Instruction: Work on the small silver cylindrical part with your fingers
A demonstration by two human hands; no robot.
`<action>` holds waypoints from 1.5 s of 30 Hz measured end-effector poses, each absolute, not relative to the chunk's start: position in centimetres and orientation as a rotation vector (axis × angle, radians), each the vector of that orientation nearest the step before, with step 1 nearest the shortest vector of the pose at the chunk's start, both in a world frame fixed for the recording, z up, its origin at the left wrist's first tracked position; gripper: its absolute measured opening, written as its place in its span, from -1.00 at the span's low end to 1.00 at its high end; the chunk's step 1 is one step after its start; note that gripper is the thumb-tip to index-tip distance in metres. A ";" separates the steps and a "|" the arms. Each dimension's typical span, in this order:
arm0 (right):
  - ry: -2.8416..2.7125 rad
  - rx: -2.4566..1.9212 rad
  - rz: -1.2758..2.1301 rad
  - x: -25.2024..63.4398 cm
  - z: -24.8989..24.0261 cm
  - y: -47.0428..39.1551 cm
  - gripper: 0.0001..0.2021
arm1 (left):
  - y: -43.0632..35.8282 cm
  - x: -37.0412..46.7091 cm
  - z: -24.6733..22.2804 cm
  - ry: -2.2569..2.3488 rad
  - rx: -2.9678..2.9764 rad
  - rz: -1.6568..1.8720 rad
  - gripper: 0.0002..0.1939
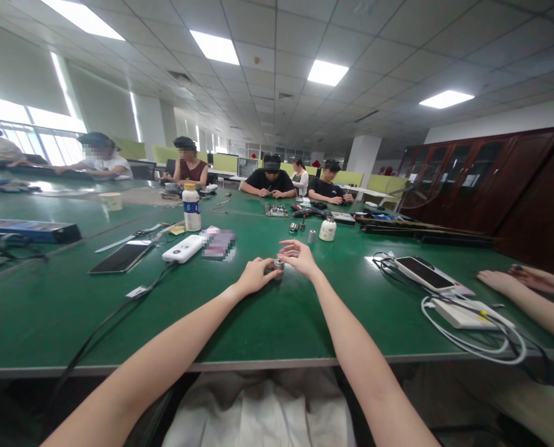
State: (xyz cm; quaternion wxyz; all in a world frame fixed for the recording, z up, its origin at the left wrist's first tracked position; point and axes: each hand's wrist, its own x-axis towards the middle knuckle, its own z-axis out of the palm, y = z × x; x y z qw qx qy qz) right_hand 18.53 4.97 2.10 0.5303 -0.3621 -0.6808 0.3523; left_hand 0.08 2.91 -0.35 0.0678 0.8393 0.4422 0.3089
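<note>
A small silvery metal cylinder [279, 270] with a narrower top stands on the green table in front of me. My left hand [257, 276] is closed round its left side, with fingers and thumb against it. Just above and to the right is my right hand [299, 257], its fingers curved and apart. The thumb of that hand comes close to the cylinder's top; whether it touches is too small to tell. Beyond my hands stand another small metal cylinder [311, 236] and a white jar [327, 229]. Several small metal parts [294, 228] lie near them.
Left of my hands lie a white power bank [182, 249] with a cable, a phone [122, 257] and an upright bottle [192, 208]. To the right are cables, a device [425, 273] and a white box [467, 312]. A co-worker's hands [500, 281] rest at the right; several people sit opposite.
</note>
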 end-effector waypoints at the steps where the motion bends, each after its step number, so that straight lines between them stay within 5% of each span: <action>1: -1.633 -0.863 0.836 18.4 2.2 4.9 -0.59 | 2.9 0.1 -0.3 1.333 2.529 0.930 -0.62; 45: -1.708 -0.886 0.698 17.0 1.7 4.6 -0.65 | 2.9 0.0 -0.3 1.328 2.528 0.922 -0.65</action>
